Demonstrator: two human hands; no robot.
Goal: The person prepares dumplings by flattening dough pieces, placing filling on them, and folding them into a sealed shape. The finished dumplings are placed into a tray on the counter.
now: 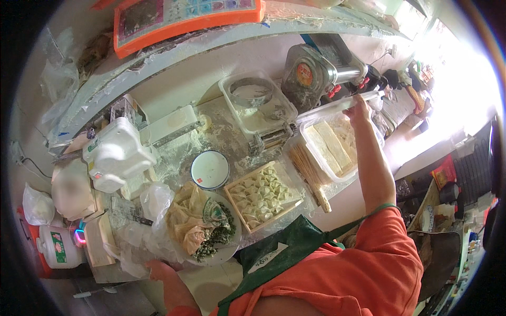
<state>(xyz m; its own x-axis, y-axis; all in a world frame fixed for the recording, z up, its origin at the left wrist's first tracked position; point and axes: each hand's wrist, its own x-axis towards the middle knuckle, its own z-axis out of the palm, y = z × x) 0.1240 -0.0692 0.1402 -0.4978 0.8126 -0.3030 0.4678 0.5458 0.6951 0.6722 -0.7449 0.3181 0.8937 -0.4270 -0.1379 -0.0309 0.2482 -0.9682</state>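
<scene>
My right hand grips a translucent plastic lid, tilted up along the far side of an open plastic box. Inside that box are stacked pale dough sheets and a heap of flour or dough. Low on the left, my left hand is at the table's front edge by crumpled clear plastic bags; whether its fingers hold one is unclear. Between my hands stand a wooden tray of folded dumplings and a plate with chopped green filling, partly under a plastic bag.
A white enamel bowl stands mid-table. Behind are a flour bin with a sieve and a dough-rolling machine. Bamboo sticks lie beside the tray. A white machine sits left, under a floury shelf.
</scene>
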